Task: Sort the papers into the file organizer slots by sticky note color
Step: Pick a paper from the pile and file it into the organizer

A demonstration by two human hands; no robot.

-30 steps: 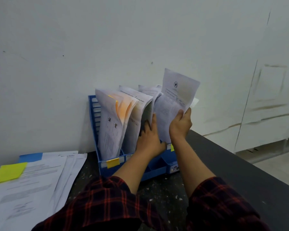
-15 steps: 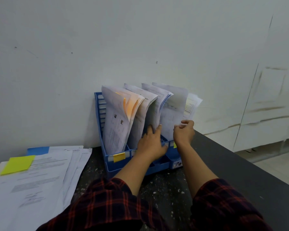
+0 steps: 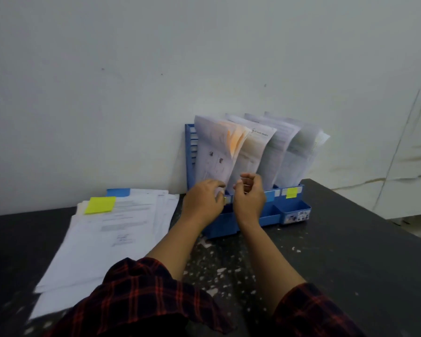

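File organizer (image 3: 231, 222) on table (image 3: 350, 251), back vs wall (image 3: 131, 69); papers (image 3: 253, 152) upright in slots. Paper stack (image 3: 112, 229) flat to its left w/ sticky note (image 3: 100, 205) on top. Both hands just in front of organizer.

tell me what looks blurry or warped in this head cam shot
Head view: both hands, left hand and right hand, are motion-smeared; print on the loose paper stack is unreadable; wide-angle bend curves the table edge; lighting is dim and flat, no glare.

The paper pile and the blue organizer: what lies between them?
Head view: only the left hand and forearm cross that gap between pile and organizer, over dark tabletop.
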